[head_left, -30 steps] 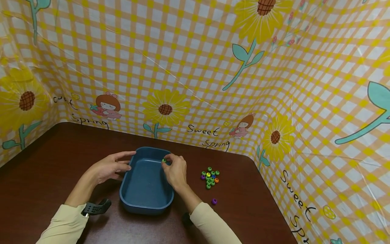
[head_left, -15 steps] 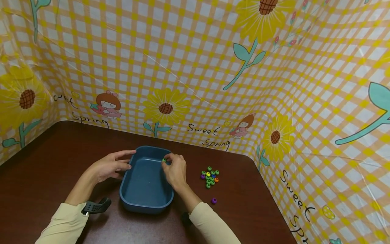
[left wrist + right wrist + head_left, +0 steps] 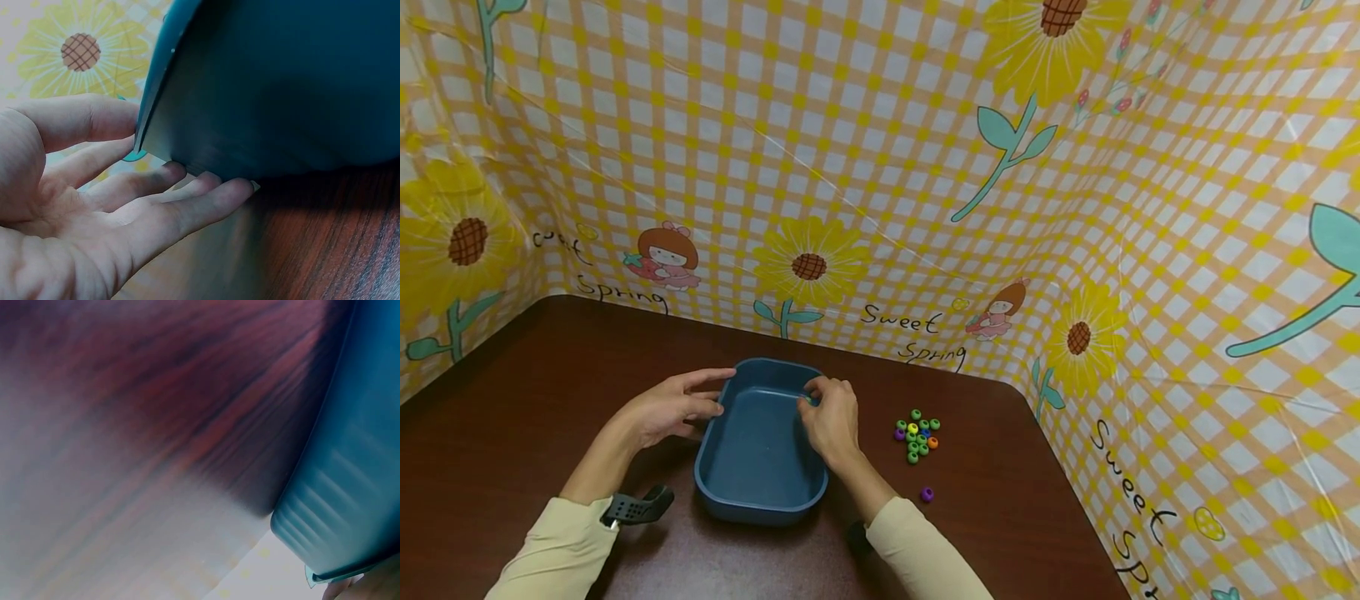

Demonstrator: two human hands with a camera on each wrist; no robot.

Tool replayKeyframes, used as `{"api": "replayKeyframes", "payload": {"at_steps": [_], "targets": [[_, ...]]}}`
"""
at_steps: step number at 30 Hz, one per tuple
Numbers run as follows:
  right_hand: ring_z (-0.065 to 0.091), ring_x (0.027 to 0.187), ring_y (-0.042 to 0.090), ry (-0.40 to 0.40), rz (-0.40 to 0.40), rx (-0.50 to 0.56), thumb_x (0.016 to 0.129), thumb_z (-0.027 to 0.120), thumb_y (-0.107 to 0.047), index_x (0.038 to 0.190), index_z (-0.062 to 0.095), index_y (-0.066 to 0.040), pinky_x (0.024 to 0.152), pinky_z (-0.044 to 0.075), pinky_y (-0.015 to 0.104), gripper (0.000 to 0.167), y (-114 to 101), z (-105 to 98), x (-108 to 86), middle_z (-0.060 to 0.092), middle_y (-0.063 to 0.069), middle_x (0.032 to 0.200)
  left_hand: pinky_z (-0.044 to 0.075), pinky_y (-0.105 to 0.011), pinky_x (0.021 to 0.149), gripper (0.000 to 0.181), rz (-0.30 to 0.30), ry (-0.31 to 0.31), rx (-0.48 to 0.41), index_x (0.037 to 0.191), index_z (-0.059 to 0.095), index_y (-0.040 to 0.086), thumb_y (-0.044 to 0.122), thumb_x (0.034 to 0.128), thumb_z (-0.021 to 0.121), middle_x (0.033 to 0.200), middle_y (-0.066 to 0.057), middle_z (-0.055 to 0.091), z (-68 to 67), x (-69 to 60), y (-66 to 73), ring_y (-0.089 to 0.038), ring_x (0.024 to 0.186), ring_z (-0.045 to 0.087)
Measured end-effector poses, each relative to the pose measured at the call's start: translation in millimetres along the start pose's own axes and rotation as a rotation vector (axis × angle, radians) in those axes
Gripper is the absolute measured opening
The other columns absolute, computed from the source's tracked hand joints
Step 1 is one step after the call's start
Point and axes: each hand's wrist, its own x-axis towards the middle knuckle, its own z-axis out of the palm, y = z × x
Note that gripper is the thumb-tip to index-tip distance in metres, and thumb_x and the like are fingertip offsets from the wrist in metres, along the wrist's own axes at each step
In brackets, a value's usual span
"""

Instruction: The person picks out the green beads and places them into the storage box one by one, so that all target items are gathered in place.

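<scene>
Touching one blue rectangular bin [image 3: 764, 454]: left hand [image 3: 666, 412], spread, empty.
Right hand [image 3: 835, 423]: grip unclear; rightward, head view only: two round purple beads [image 3: 927, 495].

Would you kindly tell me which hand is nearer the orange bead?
Right: the right hand is left of the orange bead; the left hand is farther left, across the blue tray.

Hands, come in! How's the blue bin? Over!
Left hand touching blue bin. Right hand over its right side, grip unclear. Beads off right, seemingly not blocking.

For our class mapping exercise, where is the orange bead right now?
In the head view, the orange bead lies right of the blue container, beside the blue bead.
</scene>
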Motion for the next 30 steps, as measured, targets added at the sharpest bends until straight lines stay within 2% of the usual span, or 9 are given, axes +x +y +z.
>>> {"api": "replayKeyframes", "payload": {"at_steps": [6,12,19,30], "targets": [[0.06,0.082,0.022,0.017,0.002,0.017,0.083,0.082,-0.013,0.093,0.077,-0.007,0.07,0.049,0.032,0.013,1.3,0.7,1.3,0.073,0.009,0.083,0.053,-0.061,0.096,0.07,-0.005,0.0,-0.002,0.16,0.024,0.005,0.005,0.0992,0.059,0.159,-0.037,0.025,-0.1,1.0,0.7,-0.056,0.137,0.043],[0.067,0.084,0.024,0.026,0.052,0.084,0.083,0.083,-0.014,0.095,0.079,-0.009,0.071,0.052,0.032,0.014,1.5,-2.3,3.4,0.075,0.006,0.083,0.053,-0.061,0.096,0.07,-0.007,-0.004,-0.003,0.161,0.025,0.006,0.005,0.0994,0.059,0.159,-0.037,0.025,0.8,1.6,0.9,-0.056,0.136,0.044],[0.072,0.077,0.025,0.029,0.036,0.135,0.083,0.081,-0.013,0.098,0.079,-0.009,0.061,0.054,0.03,0.016,-2.7,-22.3,7.1,0.077,0.006,0.082,0.054,-0.06,0.095,0.071,-0.008,-0.005,-0.007,0.161,0.025,0.006,0.006,0.0988,0.06,0.16,-0.037,0.025,1.2,2.1,0.0,-0.055,0.137,0.045],[0.07,0.077,0.022,-0.008,0.057,0.103,0.086,0.08,-0.014,0.103,0.079,-0.01,0.065,0.055,0.033,0.017,9.3,-53.7,1.5,0.076,0.005,0.083,0.053,-0.061,0.096,0.071,-0.015,-0.004,0.001,0.161,0.024,0.006,0.005,0.0993,0.059,0.16,-0.037,0.023,-0.7,0.3,0.6,-0.055,0.137,0.044]]}}
